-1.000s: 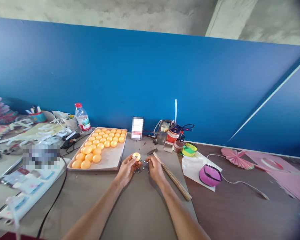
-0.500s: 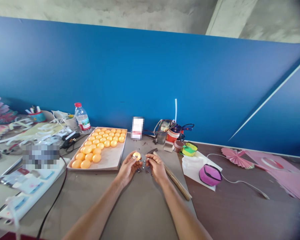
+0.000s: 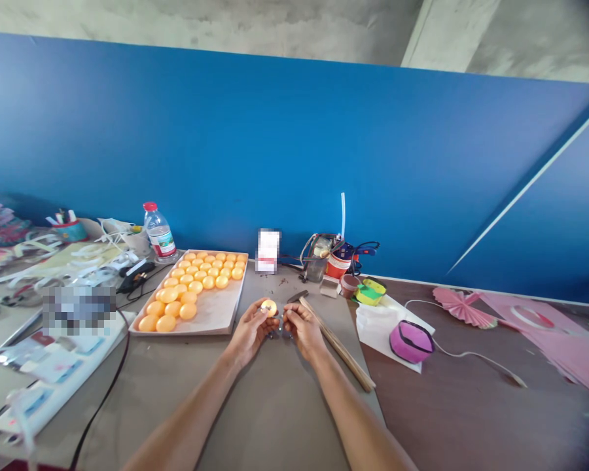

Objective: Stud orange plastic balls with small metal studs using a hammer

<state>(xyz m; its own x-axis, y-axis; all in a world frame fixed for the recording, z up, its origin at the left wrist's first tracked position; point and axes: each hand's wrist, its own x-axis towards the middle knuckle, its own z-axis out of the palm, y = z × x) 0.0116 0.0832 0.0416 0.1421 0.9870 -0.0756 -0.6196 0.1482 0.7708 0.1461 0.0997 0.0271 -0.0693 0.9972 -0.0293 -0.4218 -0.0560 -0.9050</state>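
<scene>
My left hand (image 3: 250, 330) is closed around an orange ball (image 3: 271, 307), which looks like a table tennis ball with small dark marks on it. Just to its right, my right hand (image 3: 302, 327) has its thumb and fingers pinched together; whatever they hold is too small to name. Tiny shiny pieces (image 3: 279, 332) lie on the grey table mat between the hands. Left of my hands sits a shallow box (image 3: 226, 304) with several orange balls (image 3: 196, 286) in rows. A hammer-like tool (image 3: 338, 343) with a wooden handle rests beyond and beside my right hand.
A water bottle (image 3: 160, 232) stands behind the box. At left are a white power strip (image 3: 73, 373) and cables. Toward the back stand a glass jar (image 3: 317, 265) and red cups (image 3: 338, 265). A purple ring-shaped item (image 3: 412, 342) and pink paper (image 3: 544, 327) lie at right.
My right hand has shifted slightly left, nearer the ball in my left hand. The left hand keeps its hold; the whole view has moved very little.
</scene>
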